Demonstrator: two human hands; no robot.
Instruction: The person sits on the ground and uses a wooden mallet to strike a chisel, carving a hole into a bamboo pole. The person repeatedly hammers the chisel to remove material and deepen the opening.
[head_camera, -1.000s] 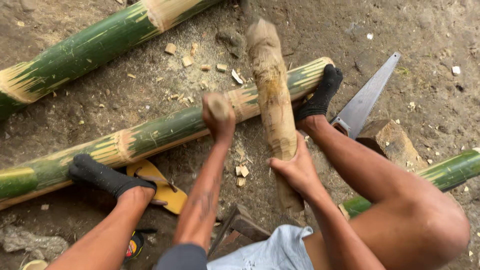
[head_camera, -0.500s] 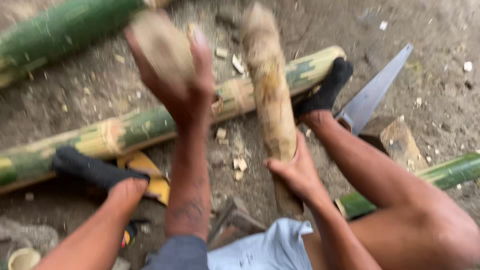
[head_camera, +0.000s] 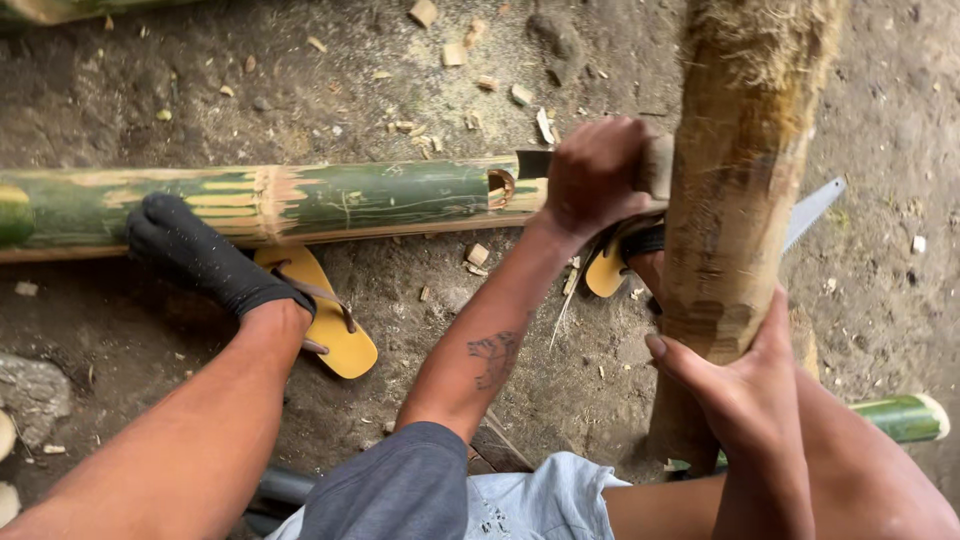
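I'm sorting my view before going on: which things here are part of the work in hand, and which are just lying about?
In use:
- green bamboo pole, pinned under a black-socked foot
- blade held at the pole by the left hand
- thick wooden club gripped by the right hand

Lying about:
- saw
- yellow sandal
- wood chips
- second green pole

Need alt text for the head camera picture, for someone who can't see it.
A person's left hand grips a tool handle against a green bamboo pole on the dirt ground, while the right hand holds an upright wooden log.
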